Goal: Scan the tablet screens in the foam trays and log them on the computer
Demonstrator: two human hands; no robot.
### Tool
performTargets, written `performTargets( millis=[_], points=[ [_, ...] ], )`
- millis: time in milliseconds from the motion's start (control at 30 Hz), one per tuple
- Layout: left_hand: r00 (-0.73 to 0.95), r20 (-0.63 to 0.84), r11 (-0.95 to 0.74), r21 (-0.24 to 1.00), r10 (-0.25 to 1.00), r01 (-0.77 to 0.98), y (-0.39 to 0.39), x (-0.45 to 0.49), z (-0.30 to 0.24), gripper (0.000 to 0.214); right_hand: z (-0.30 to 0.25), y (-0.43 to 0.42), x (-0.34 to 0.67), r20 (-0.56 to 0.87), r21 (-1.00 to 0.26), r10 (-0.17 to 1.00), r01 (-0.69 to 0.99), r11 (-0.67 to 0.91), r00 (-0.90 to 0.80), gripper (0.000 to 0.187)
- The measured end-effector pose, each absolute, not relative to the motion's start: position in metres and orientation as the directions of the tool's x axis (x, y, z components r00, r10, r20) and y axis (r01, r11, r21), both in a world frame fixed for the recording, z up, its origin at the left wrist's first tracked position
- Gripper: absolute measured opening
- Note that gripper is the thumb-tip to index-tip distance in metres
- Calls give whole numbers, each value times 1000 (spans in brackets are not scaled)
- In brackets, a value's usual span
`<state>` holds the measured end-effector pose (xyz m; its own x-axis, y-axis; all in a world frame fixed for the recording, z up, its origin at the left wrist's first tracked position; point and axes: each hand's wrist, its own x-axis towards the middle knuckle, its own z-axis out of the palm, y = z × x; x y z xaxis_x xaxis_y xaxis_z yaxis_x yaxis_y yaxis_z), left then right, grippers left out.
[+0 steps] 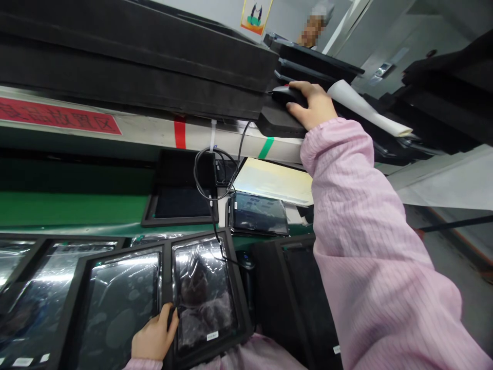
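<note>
The fingers of my right hand [318, 105] are curled over a black and grey mouse [287, 95]. It sits up high on a black block [279, 123], at the edge of the shelf [148, 132]. Down low, the fingers of my left hand [156, 329] pinch the bar in the middle of a black tray [239, 303]. That bar sits between two shiny screens: the left screen [119, 308] and the right screen [204, 303], which has a little white label [212, 335] near its bottom. I can't tell what the tray rests on.

I think the step right now is working the mouse while my other fingers steady the tray. The next move calls for gentle fingers, I'd say. A black cord [195, 172] hangs in a loop and comes down over the top of the right screen, so it could snag if the tray goes up. Behind the tray, on the green surface [77, 208], there's a pile of small screens [260, 213] just beside a pale yellow sheet [271, 180].
</note>
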<state>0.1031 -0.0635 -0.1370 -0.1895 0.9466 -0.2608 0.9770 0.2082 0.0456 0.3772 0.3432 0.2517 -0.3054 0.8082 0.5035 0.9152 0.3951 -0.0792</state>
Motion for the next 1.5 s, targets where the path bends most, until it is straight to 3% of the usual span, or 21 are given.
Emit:
performTargets(
  millis=[433,633,900,1167,1500],
  points=[
    [-189,-268,203,26,945,979,-63,105,-133,35,254,346,382,389,-176,803,819,546,-452,53],
    [-190,-263,205,32,946,978,-64,104,-141,36,257,351,384,353,-184,825,832,523,-441,60],
    [-194,-253,213,47,948,976,-66,103,-147,32,259,351,375,350,-165,830,844,510,-434,54],
    [-197,-237,205,10,951,979,-65,106,-142,33,254,348,373,450,-185,802,838,514,-392,43],
    [-198,-268,215,37,943,976,-64,105,-140,35,259,341,370,424,-253,815,812,525,-395,58]
  ],
)
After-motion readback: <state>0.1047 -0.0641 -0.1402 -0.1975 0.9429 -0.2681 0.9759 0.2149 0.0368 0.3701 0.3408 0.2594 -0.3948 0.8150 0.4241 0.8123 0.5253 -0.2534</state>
